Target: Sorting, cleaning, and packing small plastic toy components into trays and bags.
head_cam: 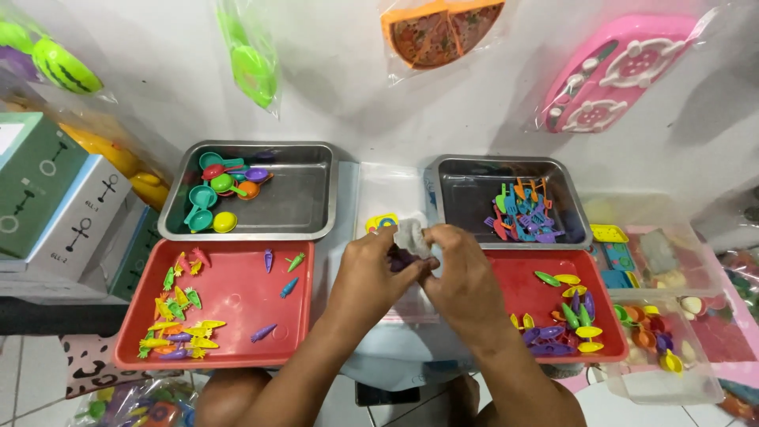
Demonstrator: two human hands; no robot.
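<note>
A person's left hand (371, 273) and right hand (462, 273) meet over the middle of a small work table (411, 360), both pinching a small clear plastic bag (411, 236) between curled fingers; dark purple pieces show inside the bag just under the left fingertips, though what they are is too small to tell. Just behind the bag lies a small yellow toy piece (382, 221) on a stack of clear bags (391, 190). To the left of the hands sits a red tray (237, 296) scattered with tiny carrot-shaped toys (180, 324) in yellow, green, orange, purple and blue, most of them heaped near its left edge. Behind it a metal tray (308, 198) holds toy ladles and pans (221, 190) in teal, red, green, purple and yellow. To the right, a second red tray (522, 273) carries leaf-shaped toy pieces (565, 316) in yellow, green and purple, and a second metal tray (466, 194) behind it holds small toy utensils (522, 212) in blue, orange, green and purple. Clear tubs (672, 379) of mixed toy food stand at the far right, cardboard boxes (59, 198) at the far left, and bagged toys hang on the white wall (340, 79) above.
</note>
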